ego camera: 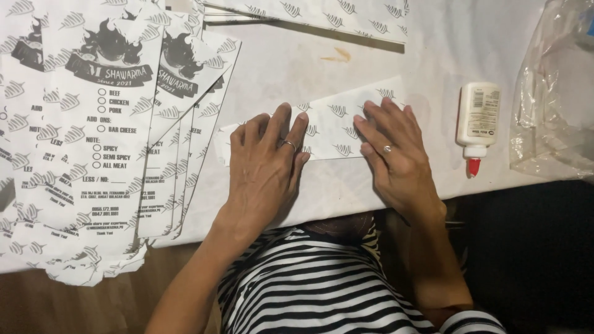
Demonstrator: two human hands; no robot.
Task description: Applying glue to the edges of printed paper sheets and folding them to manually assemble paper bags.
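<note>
Wearing a black-and-white striped top (322, 284), you lean over the edge of a table covered in white, slightly stained sheeting (396, 59). Your left hand (266, 164) lies flat, palm down, on a folded strip of white paper (337, 124) printed with small grey leaf shapes; the fingers are spread a little and pressed against the sheet, gripping nothing, and a thin ring shows on one of them. Your right hand (393, 151) rests just beside it on the same strip, also flat, fingers close together and extended, a ring on one finger too. Both hands cover the strip's near edge, which runs slightly tilted across the table right in front of you (its far corner pokes out past your right fingertips).

To your left, a fanned stack of long flat paper bags (111, 142) overlaps in layers, each matte white with grey leaf marks, a dark flame emblem and rows of small circles. To your right, well apart from the hand, a small white plastic glue bottle (477, 120) lies on its side, its red nozzle pointing towards you. Beyond it sits crinkled clear plastic wrap (554, 93), glossy and creased. Farther off, another leaf-printed sheet (328, 15) lies along the table's far side.
</note>
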